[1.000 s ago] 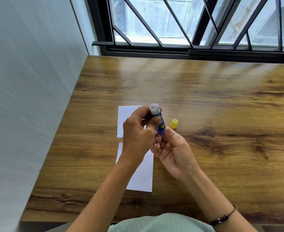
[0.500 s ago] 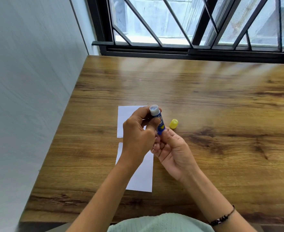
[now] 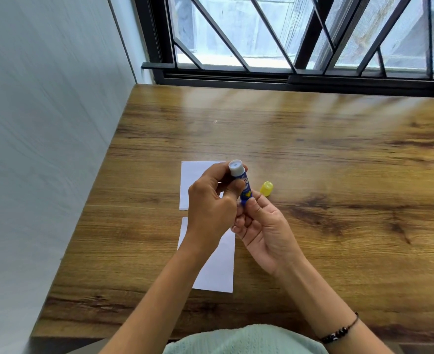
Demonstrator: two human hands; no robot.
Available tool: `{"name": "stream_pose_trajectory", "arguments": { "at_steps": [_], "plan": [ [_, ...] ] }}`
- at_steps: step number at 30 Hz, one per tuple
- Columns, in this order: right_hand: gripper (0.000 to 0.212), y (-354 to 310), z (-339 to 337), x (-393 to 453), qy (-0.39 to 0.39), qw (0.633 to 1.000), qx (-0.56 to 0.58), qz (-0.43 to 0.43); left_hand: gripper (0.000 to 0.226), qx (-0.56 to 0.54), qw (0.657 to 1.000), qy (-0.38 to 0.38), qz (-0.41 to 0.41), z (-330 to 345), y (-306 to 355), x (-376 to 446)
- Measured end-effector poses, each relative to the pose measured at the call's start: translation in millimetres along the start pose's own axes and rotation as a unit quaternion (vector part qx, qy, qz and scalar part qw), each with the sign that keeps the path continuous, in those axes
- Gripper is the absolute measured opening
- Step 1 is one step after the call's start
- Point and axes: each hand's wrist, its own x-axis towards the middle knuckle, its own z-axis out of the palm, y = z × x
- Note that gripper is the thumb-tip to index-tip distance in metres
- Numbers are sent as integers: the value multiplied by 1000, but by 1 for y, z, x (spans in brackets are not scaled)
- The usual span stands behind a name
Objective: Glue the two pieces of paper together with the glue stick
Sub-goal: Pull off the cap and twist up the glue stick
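Observation:
A blue glue stick (image 3: 244, 186) with its white open end up is held above the table. My left hand (image 3: 212, 210) grips its upper barrel between thumb and fingers. My right hand (image 3: 264, 231) pinches its lower end. The yellow cap (image 3: 266, 188) lies on the table just right of the stick. Two white pieces of paper lie under my hands: the far piece (image 3: 194, 180) and the near piece (image 3: 217, 269), with a narrow gap between them, both partly hidden by my left hand and arm.
The wooden table (image 3: 338, 200) runs to a grey wall on the left and a barred window (image 3: 287, 47) at the back. Its front edge is close to my body.
Both hands keep hold of the glue stick in nearly the same spot. The right fingers have shifted slightly at its lower end.

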Motion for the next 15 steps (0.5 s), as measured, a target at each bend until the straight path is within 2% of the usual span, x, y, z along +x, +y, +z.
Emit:
{"name": "stream_pose_trajectory", "arguments": {
  "at_steps": [2, 6, 9, 15],
  "plan": [
    [18, 1, 1, 1, 15, 1000, -7, 6, 26, 0, 1000, 5, 1, 0, 0, 1],
    [40, 0, 4, 3, 58, 997, -19, 46, 22, 10, 1000, 4, 2, 3, 1, 2],
    [43, 1, 3, 4, 77, 995, -19, 58, 22, 4, 1000, 3, -4, 4, 0, 1],
    [30, 1, 1, 3, -7, 1000, 14, 10, 29, -38, 999, 8, -16, -1, -4, 2]
  ]
}}
